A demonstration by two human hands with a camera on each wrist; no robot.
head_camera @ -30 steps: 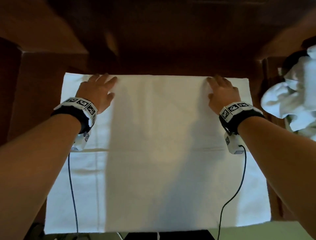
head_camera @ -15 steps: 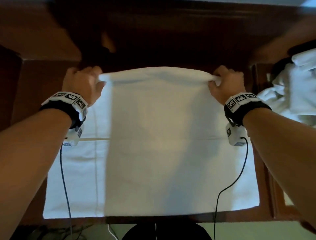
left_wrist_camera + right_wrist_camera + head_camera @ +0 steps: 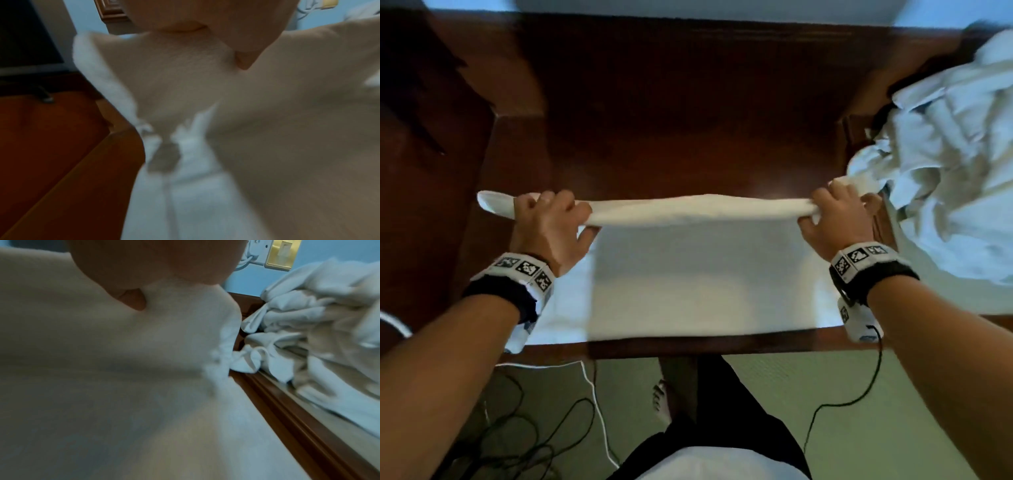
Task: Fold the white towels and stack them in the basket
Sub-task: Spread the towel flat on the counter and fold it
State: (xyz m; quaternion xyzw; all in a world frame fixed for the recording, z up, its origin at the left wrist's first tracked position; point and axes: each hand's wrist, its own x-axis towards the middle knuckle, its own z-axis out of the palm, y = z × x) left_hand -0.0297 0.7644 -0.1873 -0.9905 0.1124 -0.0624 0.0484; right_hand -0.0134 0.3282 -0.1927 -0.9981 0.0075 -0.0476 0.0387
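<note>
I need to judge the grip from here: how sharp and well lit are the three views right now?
Head view: mostly sharp, dim warm light, the towel bright between the left hand and right hand; the pile of towels is smeared. Left wrist view: soft and motion-blurred, towel filling the frame. Right wrist view: equally blurred, only the wall switch fairly crisp.

Your left hand (image 3: pixel 548 228) and right hand (image 3: pixel 834 224) are both raised over the towel (image 3: pixel 688 291), knuckles up, each with fingers curled round one end of its lifted far edge. Your forearms reach in from either side of the towel, about level with each other, wrists banded. Your thumbs tuck beneath the held fold, as both wrist views show.
</note>
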